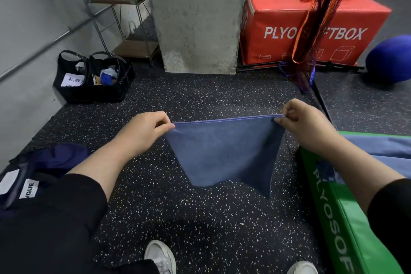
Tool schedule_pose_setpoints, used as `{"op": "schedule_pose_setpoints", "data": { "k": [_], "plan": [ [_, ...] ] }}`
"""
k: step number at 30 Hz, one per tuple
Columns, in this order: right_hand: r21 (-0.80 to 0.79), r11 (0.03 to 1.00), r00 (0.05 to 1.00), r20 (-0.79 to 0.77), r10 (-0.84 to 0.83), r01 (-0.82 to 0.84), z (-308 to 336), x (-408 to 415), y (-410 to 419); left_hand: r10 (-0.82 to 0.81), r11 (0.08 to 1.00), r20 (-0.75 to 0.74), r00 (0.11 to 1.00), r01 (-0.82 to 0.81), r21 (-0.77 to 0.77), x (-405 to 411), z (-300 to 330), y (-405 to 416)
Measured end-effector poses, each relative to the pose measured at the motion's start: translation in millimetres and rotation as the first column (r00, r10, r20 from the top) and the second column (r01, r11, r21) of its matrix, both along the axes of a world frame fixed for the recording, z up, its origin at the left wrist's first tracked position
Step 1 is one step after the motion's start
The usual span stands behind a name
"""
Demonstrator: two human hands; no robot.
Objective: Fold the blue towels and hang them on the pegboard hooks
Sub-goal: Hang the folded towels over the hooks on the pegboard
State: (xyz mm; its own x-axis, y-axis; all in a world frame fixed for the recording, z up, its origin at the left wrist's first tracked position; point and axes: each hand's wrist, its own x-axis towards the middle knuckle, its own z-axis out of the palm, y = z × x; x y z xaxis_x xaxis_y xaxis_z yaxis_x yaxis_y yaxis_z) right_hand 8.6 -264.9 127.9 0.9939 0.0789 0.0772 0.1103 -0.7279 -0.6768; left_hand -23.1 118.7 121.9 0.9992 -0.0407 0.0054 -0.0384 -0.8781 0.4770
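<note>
Above the speckled floor [200,218], a blue towel [224,153] hangs stretched between the left hand [144,131] and right hand [304,124], each pinching a top corner. Folding looks barely begun; more blue cloth [382,147] waits on the green box [329,207], and no pegboard shows.

Net [315,29] hides red box's [278,18] middle lettering.

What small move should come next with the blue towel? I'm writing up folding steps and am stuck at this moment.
Probably bring the two hands together, corner to corner, to halve the blue towel. The left hand and right hand each pinch a top corner, the top edge is stretched taut between them, and the cloth hangs free above the floor, so it seems ready for a fold in the air.
</note>
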Motion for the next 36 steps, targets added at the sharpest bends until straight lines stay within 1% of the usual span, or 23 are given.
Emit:
{"op": "schedule_pose_setpoints", "data": {
  "k": [2, 4, 6, 8, 12, 15, 16, 18, 20, 21, 23, 25, 26, 29, 31, 34, 36],
  "plan": [
    [0.005, 1.0, 1.0, -0.028, 0.008, -0.008, 1, 1, -5, -0.006, 0.996, 0.011, 1.0, 0.005, 0.084, 0, 0, 0],
    [0.006, 1.0, 0.995, -0.098, 0.031, -0.03, -1, 3, -8, 0.001, 0.989, 0.027, 1.0, -0.005, 0.149, 1, -4, -3],
    [-0.012, 0.998, 0.985, -0.166, 0.053, -0.056, -6, 3, -10, 0.009, 0.991, 0.027, 1.0, -0.012, 0.135, 0, -8, -7],
    [-0.008, 0.999, 0.983, -0.177, 0.045, -0.047, -7, 3, -11, 0.028, 0.998, 0.04, 0.999, -0.031, 0.051, 1, -8, -10],
    [-0.022, 1.0, 0.99, -0.139, 0.01, -0.013, -5, 2, -13, 0.056, 0.99, 0.129, 0.99, -0.038, -0.136, 2, 6, -20],
    [-0.03, 1.0, 0.983, -0.183, 0.002, -0.008, -9, 4, -16, 0.108, 0.962, 0.188, 0.976, -0.055, -0.267, 4, 15, -30],
    [-0.045, 0.999, 0.98, -0.2, -0.001, -0.008, -11, 6, -17, 0.12, 0.948, 0.206, 0.971, -0.05, -0.313, 6, 18, -34],
    [-0.128, 0.991, 0.972, -0.235, -0.008, -0.023, -14, 8, -18, 0.125, 0.926, 0.236, 0.964, -0.028, -0.377, 11, 21, -42],
    [-0.211, 0.975, 0.962, -0.272, 0.004, -0.063, -16, 10, -16, 0.101, 0.913, 0.245, 0.964, 0.008, -0.407, 14, 23, -53],
    [-0.216, 0.971, 0.958, -0.283, 0.037, -0.101, -16, 9, -13, 0.073, 0.908, 0.24, 0.968, 0.035, -0.417, 15, 24, -59],
    [-0.142, 0.973, 0.962, -0.232, 0.144, -0.18, -8, 4, 1, -0.012, 0.901, 0.215, 0.976, 0.104, -0.421, 16, 25, -74],
    [-0.029, 0.964, 0.958, -0.129, 0.257, -0.263, 6, -4, 26, -0.104, 0.892, 0.186, 0.977, 0.175, -0.418, 16, 26, -87],
    [0.037, 0.951, 0.946, -0.105, 0.308, -0.306, 12, -7, 40, -0.144, 0.884, 0.175, 0.974, 0.206, -0.42, 16, 27, -93],
    [0.236, 0.887, 0.892, -0.125, 0.434, -0.398, 15, -12, 77, -0.215, 0.86, 0.154, 0.964, 0.262, -0.438, 16, 30, -107],
    [0.321, 0.856, 0.876, -0.13, 0.465, -0.406, 12, -14, 89, -0.219, 0.872, 0.144, 0.965, 0.26, -0.415, 15, 30, -110],
    [0.385, 0.855, 0.881, -0.177, 0.439, -0.348, 8, -12, 93, -0.207, 0.904, 0.132, 0.969, 0.241, -0.352, 15, 27, -109],
    [0.443, 0.818, 0.859, -0.178, 0.481, -0.366, 7, -10, 95, -0.187, 0.892, 0.132, 0.973, 0.225, -0.392, 12, 27, -110]
  ]
}}
